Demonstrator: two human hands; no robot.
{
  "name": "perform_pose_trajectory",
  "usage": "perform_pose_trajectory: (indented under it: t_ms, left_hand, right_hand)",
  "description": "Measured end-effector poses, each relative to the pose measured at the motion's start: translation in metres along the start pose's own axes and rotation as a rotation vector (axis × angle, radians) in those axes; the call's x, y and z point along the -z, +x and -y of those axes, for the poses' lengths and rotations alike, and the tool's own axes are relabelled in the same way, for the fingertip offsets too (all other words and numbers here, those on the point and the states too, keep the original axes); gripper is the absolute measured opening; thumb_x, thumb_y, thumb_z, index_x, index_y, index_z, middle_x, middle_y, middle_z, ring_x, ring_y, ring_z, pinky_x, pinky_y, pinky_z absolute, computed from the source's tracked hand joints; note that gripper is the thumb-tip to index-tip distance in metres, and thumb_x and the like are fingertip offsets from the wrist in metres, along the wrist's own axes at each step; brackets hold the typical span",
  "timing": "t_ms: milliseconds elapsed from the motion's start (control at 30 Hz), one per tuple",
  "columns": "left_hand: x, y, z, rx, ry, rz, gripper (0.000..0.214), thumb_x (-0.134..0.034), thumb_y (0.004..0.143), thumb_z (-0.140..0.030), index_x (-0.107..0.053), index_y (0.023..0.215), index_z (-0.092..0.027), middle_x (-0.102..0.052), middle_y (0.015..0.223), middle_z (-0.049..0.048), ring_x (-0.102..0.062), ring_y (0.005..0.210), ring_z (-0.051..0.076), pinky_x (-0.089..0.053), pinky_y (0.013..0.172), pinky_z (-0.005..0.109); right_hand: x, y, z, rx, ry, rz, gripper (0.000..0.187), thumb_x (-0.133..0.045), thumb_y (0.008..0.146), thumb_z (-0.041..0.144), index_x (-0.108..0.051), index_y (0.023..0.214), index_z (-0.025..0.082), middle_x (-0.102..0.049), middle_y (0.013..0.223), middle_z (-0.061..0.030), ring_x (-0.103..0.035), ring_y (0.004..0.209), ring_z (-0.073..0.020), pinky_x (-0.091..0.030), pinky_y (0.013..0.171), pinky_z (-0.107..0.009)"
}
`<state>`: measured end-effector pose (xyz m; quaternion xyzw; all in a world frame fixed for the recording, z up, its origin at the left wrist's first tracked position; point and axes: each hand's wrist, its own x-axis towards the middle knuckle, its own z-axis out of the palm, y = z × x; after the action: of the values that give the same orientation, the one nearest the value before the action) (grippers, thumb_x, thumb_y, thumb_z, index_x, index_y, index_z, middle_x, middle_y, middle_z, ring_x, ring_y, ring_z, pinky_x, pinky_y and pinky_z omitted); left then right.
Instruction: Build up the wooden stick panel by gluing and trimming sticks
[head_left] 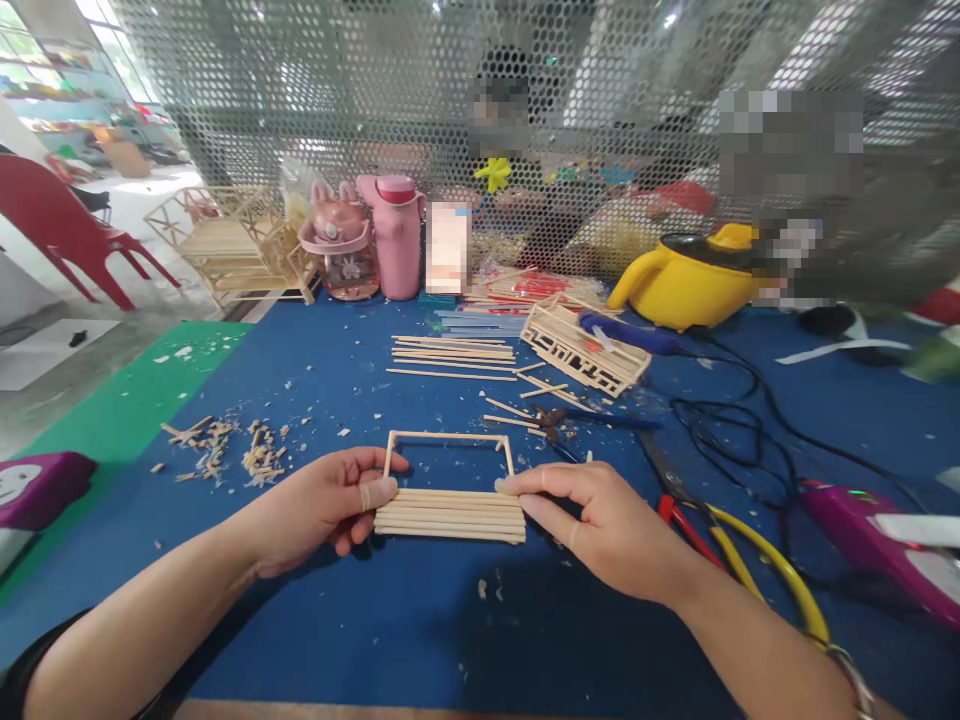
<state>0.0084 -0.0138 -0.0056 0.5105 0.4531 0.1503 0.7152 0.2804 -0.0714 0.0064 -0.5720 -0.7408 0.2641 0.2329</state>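
Note:
A flat panel of wooden sticks (450, 513) lies on the blue table cover (360, 620), with a thin stick frame (448, 437) rising from its far side. My left hand (330, 505) pinches the panel's left end, thumb on top and fingers curled under. My right hand (600, 525) grips the right end in the same way. Both hands are closed on the piece and hold it low over the table.
Loose sticks (454, 352) and a small stick model (585, 345) lie behind. Wood scraps (225, 450) sit at the left. Scissors (720, 540), black cables (720, 420), a yellow pot (686, 280), pink bottles (397, 235) and a purple tool (885, 540) surround the area. People sit behind the mesh screen (300, 90).

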Motion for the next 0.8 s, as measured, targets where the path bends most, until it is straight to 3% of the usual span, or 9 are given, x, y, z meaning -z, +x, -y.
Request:
perform_pose_trajectory:
  t_ms: [200,333,467,567,800]
  left_hand:
    - [-0.007,0.017,-0.012,0.011,-0.001,-0.023,0.057,-0.066,0.075,-0.055,-0.049,0.112,-0.015,-0.048,0.044,-0.0093,-0.037,0.037,0.005,-0.024,0.04,0.015]
    - [-0.008,0.022,-0.019,0.071,0.008,-0.012,0.057,-0.069,0.072,-0.055,-0.049,0.107,-0.015,-0.049,0.043,-0.0085,-0.037,0.037,0.005,-0.024,0.039,0.015]
    - [-0.007,0.019,-0.015,0.049,-0.013,-0.04,0.056,-0.067,0.073,-0.055,-0.048,0.108,-0.015,-0.051,0.044,-0.008,-0.037,0.036,0.005,-0.024,0.039,0.015]
    - [-0.007,0.018,-0.011,0.025,-0.005,-0.026,0.053,-0.064,0.077,-0.054,-0.047,0.11,-0.015,-0.048,0.041,-0.0098,-0.036,0.035,0.005,-0.025,0.039,0.015]
    - [-0.006,0.019,-0.009,0.042,-0.032,-0.037,0.052,-0.062,0.081,-0.051,-0.047,0.117,-0.015,-0.052,0.043,-0.0077,-0.039,0.036,0.005,-0.03,0.037,0.013]
  right_hand:
    - [0.008,0.004,-0.006,-0.127,0.108,-0.064,0.021,-0.055,0.085,0.026,-0.074,0.093,0.027,-0.076,0.094,-0.0001,-0.07,0.089,-0.0197,-0.053,0.084,-0.032]
    - [0.01,0.004,-0.01,-0.16,0.164,-0.012,0.023,-0.053,0.086,0.027,-0.073,0.097,0.026,-0.075,0.098,-0.0009,-0.068,0.093,-0.0205,-0.051,0.085,-0.032]
    - [0.011,0.002,-0.011,-0.207,0.204,0.015,0.036,-0.047,0.085,0.018,-0.064,0.116,0.025,-0.075,0.087,0.0017,-0.065,0.067,-0.0129,-0.05,0.065,-0.024]
    - [0.011,0.002,-0.011,-0.246,0.139,-0.033,0.039,-0.046,0.081,0.014,-0.064,0.113,0.026,-0.073,0.079,0.0041,-0.054,0.05,-0.009,-0.041,0.049,-0.021]
    - [0.008,0.003,-0.006,-0.235,0.075,-0.034,0.037,-0.044,0.081,0.014,-0.063,0.11,0.026,-0.073,0.079,0.0041,-0.053,0.051,-0.0095,-0.039,0.051,-0.023]
